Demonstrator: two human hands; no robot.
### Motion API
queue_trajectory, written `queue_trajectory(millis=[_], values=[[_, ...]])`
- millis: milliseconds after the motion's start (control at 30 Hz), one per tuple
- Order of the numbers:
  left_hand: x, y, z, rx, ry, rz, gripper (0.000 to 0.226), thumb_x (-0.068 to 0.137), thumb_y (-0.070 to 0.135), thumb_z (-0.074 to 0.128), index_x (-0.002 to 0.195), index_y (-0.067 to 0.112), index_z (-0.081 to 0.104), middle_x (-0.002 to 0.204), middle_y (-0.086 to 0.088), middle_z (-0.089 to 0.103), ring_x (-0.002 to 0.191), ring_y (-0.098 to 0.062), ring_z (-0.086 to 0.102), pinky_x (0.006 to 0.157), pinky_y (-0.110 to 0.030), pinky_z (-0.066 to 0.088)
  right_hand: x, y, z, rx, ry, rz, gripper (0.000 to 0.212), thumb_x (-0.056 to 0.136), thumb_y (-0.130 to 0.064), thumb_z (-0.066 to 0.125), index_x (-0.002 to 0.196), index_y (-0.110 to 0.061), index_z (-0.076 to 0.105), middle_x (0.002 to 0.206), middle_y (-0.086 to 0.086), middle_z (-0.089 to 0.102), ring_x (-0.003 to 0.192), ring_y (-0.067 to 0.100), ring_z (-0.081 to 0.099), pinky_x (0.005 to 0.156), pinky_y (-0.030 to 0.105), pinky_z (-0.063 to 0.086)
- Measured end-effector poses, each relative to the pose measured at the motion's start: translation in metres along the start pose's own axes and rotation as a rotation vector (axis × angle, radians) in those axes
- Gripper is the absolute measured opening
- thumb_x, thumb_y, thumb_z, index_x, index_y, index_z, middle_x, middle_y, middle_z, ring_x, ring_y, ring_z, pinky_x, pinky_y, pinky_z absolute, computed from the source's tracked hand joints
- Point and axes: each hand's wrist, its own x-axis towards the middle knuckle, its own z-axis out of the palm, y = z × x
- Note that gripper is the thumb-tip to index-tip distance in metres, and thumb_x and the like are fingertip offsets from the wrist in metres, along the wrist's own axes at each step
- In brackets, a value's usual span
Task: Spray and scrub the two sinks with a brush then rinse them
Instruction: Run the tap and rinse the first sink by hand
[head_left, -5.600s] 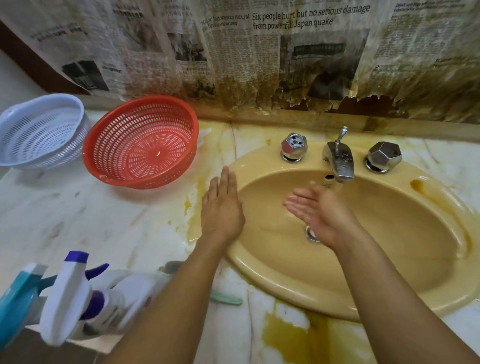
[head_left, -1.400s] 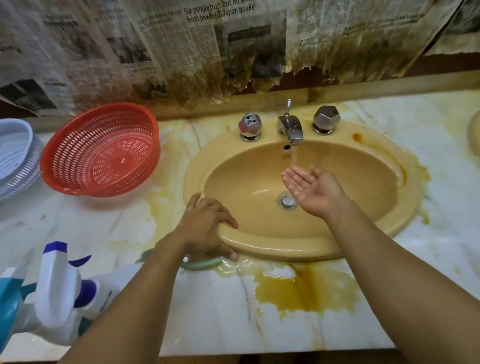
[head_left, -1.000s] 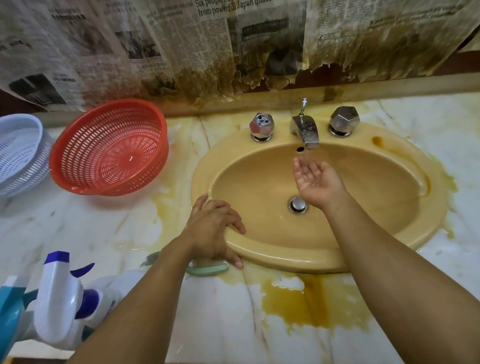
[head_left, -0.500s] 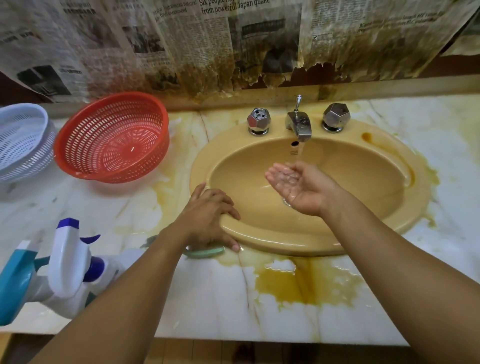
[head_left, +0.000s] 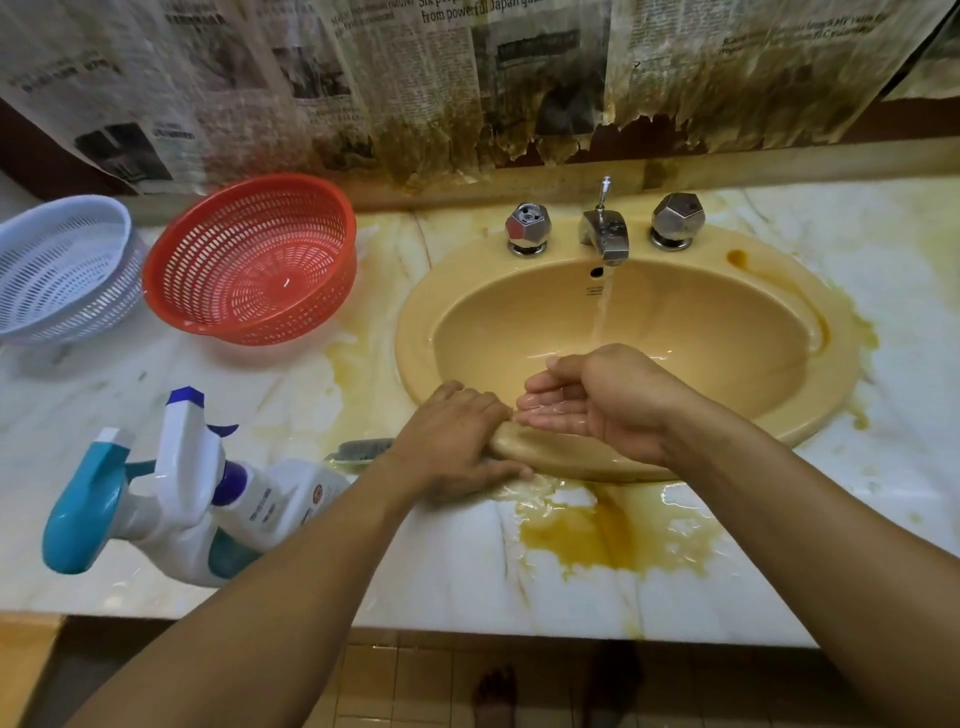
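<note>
- Sink (head_left: 413, 338): yellow, set in the marble surface (head_left: 457, 577); tap (head_left: 605, 236) running.
- Left hand (head_left: 452, 441): fingers curled over the sink's front rim.
- Right hand (head_left: 602, 405): cupped palm-up over the basin, wet, gripping nothing.
- Brush (head_left: 363, 449): on the surface, beside the left hand.

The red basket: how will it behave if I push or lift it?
Probably light: the red basket is thin perforated plastic. Likely to rock or tip, as it sits tilted. May slide on the glossy countertop.
</note>
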Motion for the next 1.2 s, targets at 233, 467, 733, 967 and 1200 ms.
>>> queue_trajectory(millis=[233,467,733,967,1200], values=[[0.019,0.000,-0.013,0.067,-0.151,0.022,0.092,0.067,0.102,0.042,0.122,0.030,0.062,0.108,0.013,0.067,0.096,-0.013,0.061,0.085,-0.034,0.045,-0.011,-0.006,-0.024,-0.087,0.041,-0.079,0.034,0.107,-0.020,0.050,0.107,0.010,0.067,0.099,0.027,0.075,0.094,0.036,0.075,0.090,0.043,0.060],[0.022,-0.012,-0.004,0.184,-0.088,0.038,0.095,0.066,0.106,0.031,0.118,0.033,0.063,0.110,0.016,0.067,0.097,-0.012,0.061,0.092,-0.035,0.044,0.029,-0.008,-0.084,0.362,0.216,-0.107,0.040,0.108,-0.024,0.045,0.110,0.011,0.064,0.106,0.030,0.072,0.097,0.040,0.074,0.087,0.043,0.060],[0.023,-0.013,0.001,0.229,-0.022,0.044,0.094,0.066,0.106,0.029,0.109,0.030,0.066,0.098,0.014,0.063,0.092,-0.014,0.058,0.085,-0.033,0.043,0.124,-0.031,-0.081,0.960,0.133,-0.108,0.036,0.108,-0.026,0.046,0.116,0.005,0.062,0.108,0.022,0.072,0.098,0.033,0.071,0.081,0.037,0.061],[0.024,-0.018,0.008,0.229,0.070,0.088,0.094,0.067,0.105,0.026,0.094,0.027,0.070,0.085,0.012,0.060,0.080,-0.016,0.058,0.074,-0.034,0.042,0.141,-0.032,-0.080,1.035,0.143,-0.096,0.030,0.105,-0.020,0.051,0.087,0.000,0.064,0.092,0.017,0.073,0.069,0.028,0.076,0.059,0.031,0.062],[0.024,-0.015,0.003,0.245,0.003,0.068,0.098,0.066,0.106,0.020,0.100,0.028,0.069,0.091,0.011,0.062,0.086,-0.016,0.058,0.079,-0.035,0.043,0.113,-0.033,-0.076,0.907,0.042,-0.067,0.024,0.103,-0.013,0.053,0.109,0.004,0.069,0.090,0.015,0.075,0.080,0.025,0.077,0.069,0.031,0.063]])
